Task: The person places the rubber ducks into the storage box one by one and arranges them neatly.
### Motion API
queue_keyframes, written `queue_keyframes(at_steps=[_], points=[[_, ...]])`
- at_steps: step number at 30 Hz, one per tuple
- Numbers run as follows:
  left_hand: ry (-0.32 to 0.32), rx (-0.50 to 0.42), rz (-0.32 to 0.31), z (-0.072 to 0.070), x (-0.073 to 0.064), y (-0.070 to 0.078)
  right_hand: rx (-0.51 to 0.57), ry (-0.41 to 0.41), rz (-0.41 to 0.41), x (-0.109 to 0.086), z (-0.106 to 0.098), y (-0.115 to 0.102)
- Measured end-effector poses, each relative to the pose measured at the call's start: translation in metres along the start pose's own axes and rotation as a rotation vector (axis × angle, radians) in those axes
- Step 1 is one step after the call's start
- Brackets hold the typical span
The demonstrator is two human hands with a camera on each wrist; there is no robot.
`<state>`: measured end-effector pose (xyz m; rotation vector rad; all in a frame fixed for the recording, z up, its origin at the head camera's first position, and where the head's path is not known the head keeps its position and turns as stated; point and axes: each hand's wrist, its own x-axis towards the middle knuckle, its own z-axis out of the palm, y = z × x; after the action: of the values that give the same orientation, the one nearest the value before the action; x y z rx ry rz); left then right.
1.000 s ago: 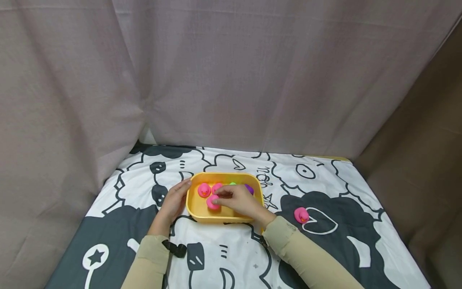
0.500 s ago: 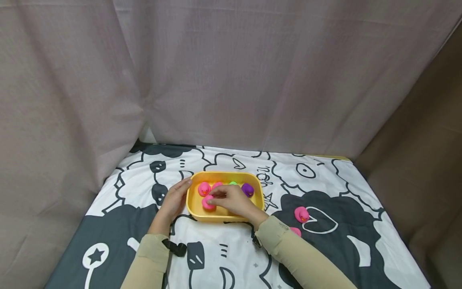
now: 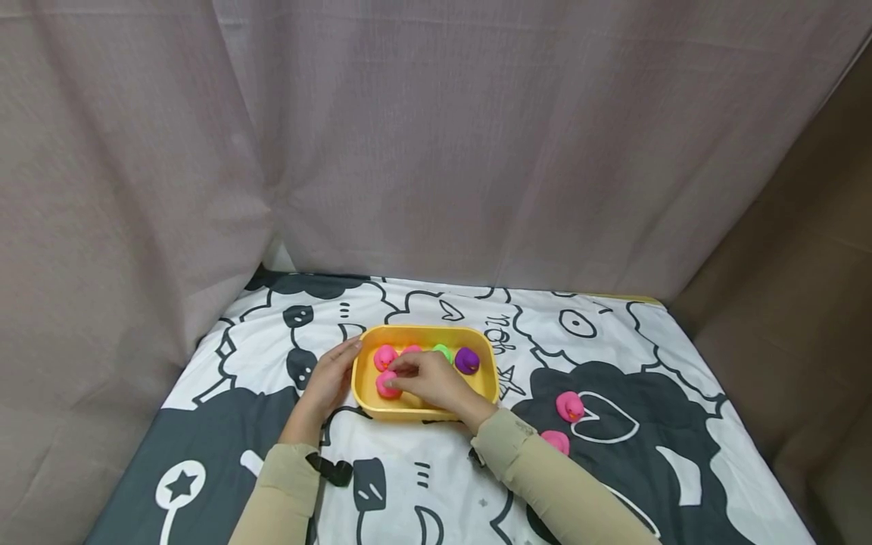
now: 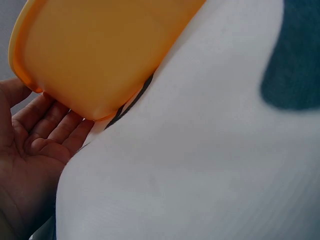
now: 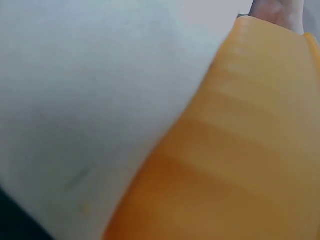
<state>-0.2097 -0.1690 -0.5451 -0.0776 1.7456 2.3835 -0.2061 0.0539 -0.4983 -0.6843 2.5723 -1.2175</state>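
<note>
In the head view, a yellow plastic tray (image 3: 425,415) lies on the patterned cloth. My right hand (image 3: 432,378) reaches over it and pinches a pink rubber duck (image 3: 387,384) between thumb and fingers, at the tray's left part. Close behind sit another pink duck (image 3: 384,356) and a partly hidden pink one (image 3: 412,350). A green duck (image 3: 443,353) and a purple duck (image 3: 467,361) are farther right in the tray. My left hand (image 3: 330,384) rests against the tray's left end; the left wrist view shows its fingers (image 4: 57,122) lying fairly straight along the outer wall.
Two pink ducks lie outside the tray, on the cloth's dark print to the right: one facing forward (image 3: 569,406), the other (image 3: 555,441) partly covered by the right sleeve. Grey curtains (image 3: 436,151) hang behind the cloth and at the sides.
My right hand has moved left within the tray, carrying the pink duck to its left part. The purple duck and a second pink duck outside have come into sight. My left hand stays put.
</note>
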Motion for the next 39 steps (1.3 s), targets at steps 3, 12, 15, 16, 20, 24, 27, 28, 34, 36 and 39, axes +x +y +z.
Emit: queue_keyframes(at_steps=[3,12,15,16,20,24,27,28,34,36,39], points=[[-0.001,0.005,-0.004,-0.0001,0.0005,0.0002,-0.017,-0.010,0.008,0.0002,0.0009,0.0002],[-0.005,-0.006,-0.001,-0.0005,0.0000,0.0003,-0.029,-0.038,0.057,0.0004,0.0032,-0.0008],[-0.002,-0.008,0.004,-0.0004,-0.0002,-0.0001,-0.024,-0.044,0.062,0.0002,0.0038,-0.0001],[-0.001,-0.007,0.005,-0.0003,-0.0004,-0.0002,-0.021,-0.046,0.060,0.0000,0.0039,0.0003],[0.000,-0.005,0.010,0.0005,-0.0008,-0.0007,-0.016,-0.053,0.053,-0.0003,0.0046,0.0021],[0.002,-0.004,0.012,0.0005,-0.0010,-0.0006,-0.023,-0.056,0.036,0.0001,0.0054,0.0034],[-0.001,0.004,0.007,0.0001,-0.0009,-0.0007,-0.032,-0.055,0.008,-0.0002,0.0055,0.0044],[0.000,0.005,0.005,-0.0003,-0.0008,-0.0007,-0.034,-0.055,0.000,-0.0002,0.0056,0.0045],[-0.004,0.008,0.000,-0.0013,-0.0005,-0.0008,-0.042,-0.055,-0.025,-0.0005,0.0057,0.0052],[-0.006,0.011,0.001,-0.0016,-0.0002,-0.0009,-0.046,-0.053,-0.026,-0.0006,0.0058,0.0053],[-0.004,0.020,-0.002,-0.0018,0.0001,-0.0010,-0.050,-0.052,-0.025,-0.0011,0.0057,0.0050]])
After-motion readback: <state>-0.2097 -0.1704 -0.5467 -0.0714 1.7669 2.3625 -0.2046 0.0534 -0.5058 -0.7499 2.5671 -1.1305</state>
